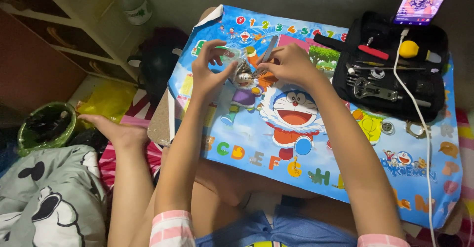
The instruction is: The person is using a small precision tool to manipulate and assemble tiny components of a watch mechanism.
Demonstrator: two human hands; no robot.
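While the person sits cross-legged behind a low table (434, 197) covered with a bright cartoon alphabet sheet, both hands meet near its far left part. The left hand (210, 69) is curled, its thumb and fingers pinched on a small clear plastic bag (240, 64) that holds something small and dark; what it is cannot be told. The right hand (289, 64) is closed round a pair of metal tweezers (267, 52), gripped near the working end. Their long axis runs from the upper blunt end, tilted away from the person, down and leftward, so the tips point at the bag, just beside the left fingers. The bag thus lies directly left of the right hand, between the two hands, and is raised slightly off the sheet. Well apart to the right sits an open black tool case (434, 86) with small tools, a white cable (417, 114) running across it, and a phone (424, 0) propped behind.
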